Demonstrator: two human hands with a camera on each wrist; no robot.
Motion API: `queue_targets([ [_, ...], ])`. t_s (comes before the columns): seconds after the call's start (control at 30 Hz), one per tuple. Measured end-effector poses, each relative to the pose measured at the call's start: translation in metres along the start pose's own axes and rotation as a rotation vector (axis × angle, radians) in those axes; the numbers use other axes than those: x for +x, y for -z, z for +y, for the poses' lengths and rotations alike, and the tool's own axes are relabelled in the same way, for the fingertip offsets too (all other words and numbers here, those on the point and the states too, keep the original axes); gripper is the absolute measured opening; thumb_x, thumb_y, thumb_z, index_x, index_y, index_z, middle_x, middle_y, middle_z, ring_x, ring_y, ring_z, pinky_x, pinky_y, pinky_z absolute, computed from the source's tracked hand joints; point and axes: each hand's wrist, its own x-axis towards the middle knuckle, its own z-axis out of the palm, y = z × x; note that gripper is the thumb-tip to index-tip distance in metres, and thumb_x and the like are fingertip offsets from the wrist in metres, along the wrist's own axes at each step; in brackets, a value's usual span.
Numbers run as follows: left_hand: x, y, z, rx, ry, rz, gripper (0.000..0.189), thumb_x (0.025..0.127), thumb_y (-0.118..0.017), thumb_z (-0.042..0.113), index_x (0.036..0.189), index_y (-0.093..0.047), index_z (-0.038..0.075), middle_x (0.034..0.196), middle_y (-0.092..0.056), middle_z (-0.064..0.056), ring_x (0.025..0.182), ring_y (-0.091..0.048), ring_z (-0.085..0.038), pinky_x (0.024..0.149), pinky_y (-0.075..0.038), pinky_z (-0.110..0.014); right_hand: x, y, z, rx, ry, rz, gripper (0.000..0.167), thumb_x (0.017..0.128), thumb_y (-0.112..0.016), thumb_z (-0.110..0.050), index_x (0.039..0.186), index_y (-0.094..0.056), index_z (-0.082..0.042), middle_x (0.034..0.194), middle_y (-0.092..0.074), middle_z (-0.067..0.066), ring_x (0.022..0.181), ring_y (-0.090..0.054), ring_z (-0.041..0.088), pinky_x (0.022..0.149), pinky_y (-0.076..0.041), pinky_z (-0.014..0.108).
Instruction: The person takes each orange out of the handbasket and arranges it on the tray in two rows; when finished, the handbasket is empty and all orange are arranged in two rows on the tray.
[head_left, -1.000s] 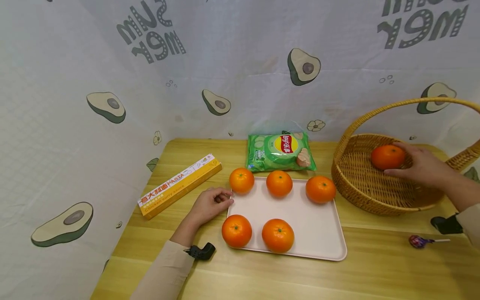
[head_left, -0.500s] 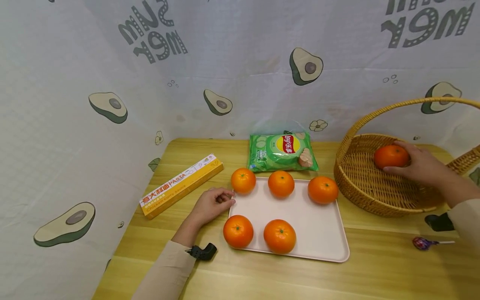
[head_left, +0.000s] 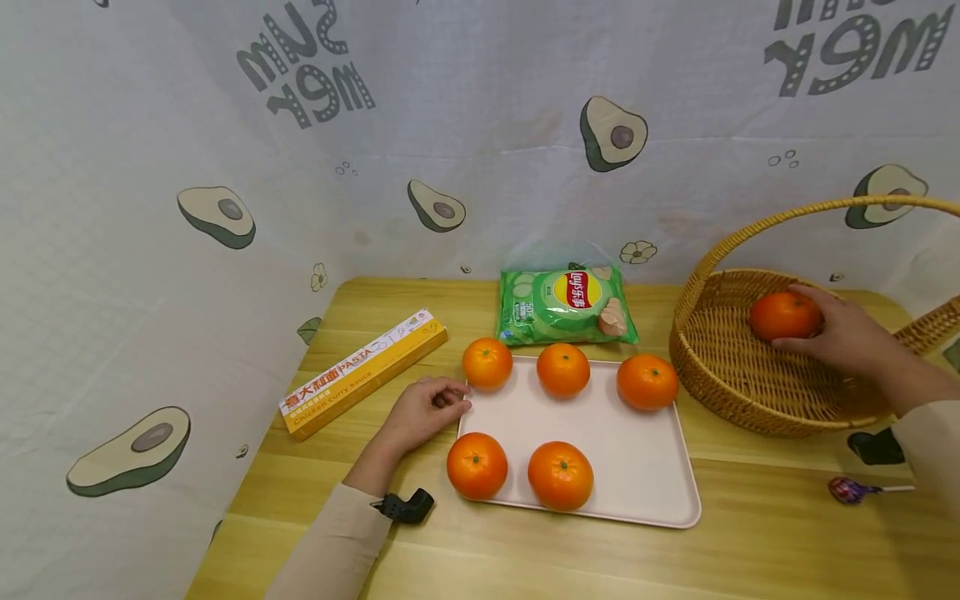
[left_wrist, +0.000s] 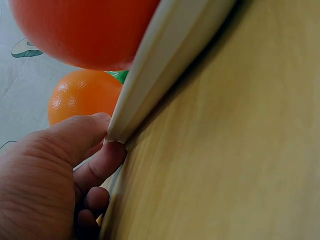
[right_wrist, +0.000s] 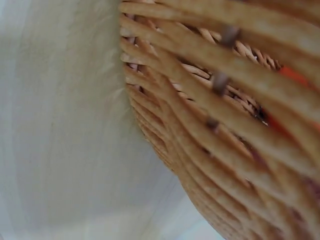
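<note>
Inside the wicker basket (head_left: 742, 367) at the right, my right hand (head_left: 843, 333) holds an orange (head_left: 785, 316), thumb on the near side and fingers round the far side. In the right wrist view the basket's woven wall (right_wrist: 200, 115) hides that hand, and only bits of orange show through the gaps. My left hand (head_left: 423, 410) pinches the left rim of a pale pink tray (head_left: 637, 467). The left wrist view shows its thumb (left_wrist: 85, 132) against the rim and the index finger beneath. Several oranges, one of them the front-middle orange (head_left: 560, 476), sit on the tray.
Behind the tray lies a green bag of chips (head_left: 566, 305). A yellow and white pasta box (head_left: 363, 373) rests at the left. A wrapped lollipop (head_left: 847, 490) lies in front of the basket, whose tall handle (head_left: 810, 215) arches over it. A printed curtain (head_left: 487, 125) stands behind the table.
The head view has shifted slightly, so everything sits a little further right. My right hand stays on the orange in the basket, and my left hand keeps its place at the tray rim.
</note>
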Motion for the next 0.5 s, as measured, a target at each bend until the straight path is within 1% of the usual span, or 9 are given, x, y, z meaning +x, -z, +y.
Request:
queue_targets([
  [0.23,-0.0004,0.0006,0.0002,0.001,0.0,0.002,0.017,0.091,-0.077,0.029,0.106,-0.076,0.023,0.091,-0.069,0.008,0.085,-0.059,-0.011,0.076,-0.051,-0.024,0.0009,-0.0036,0.0035,-0.007,-0.015,0.012,0.096,0.093,-0.075,-0.032,0.155,-0.017,0.012,0.132,-0.034,0.054,0.114,-0.036,0.068,0.09,-0.034,0.081],
  [0.4,-0.0008,0.0005,0.0002,0.002,-0.003,0.002,0.016,0.091,-0.077,0.028,0.106,-0.076,0.023,0.09,-0.069,0.008,0.085,-0.059,-0.011,0.076,-0.05,-0.024,0.002,-0.0071,0.0052,0.006,-0.019,0.048,0.091,0.095,-0.071,-0.036,0.154,-0.021,0.011,0.135,-0.033,0.053,0.117,-0.032,0.069,0.089,-0.032,0.08],
  [0.5,-0.0009,0.0004,0.0001,0.001,-0.002,0.0,0.016,0.091,-0.077,0.028,0.106,-0.076,0.023,0.09,-0.069,0.009,0.085,-0.058,-0.011,0.076,-0.05,-0.024,0.0018,-0.0087,0.0054,0.003,-0.017,0.068,0.086,0.096,-0.07,-0.034,0.151,-0.024,0.013,0.134,-0.034,0.052,0.116,-0.034,0.069,0.087,-0.033,0.079],
])
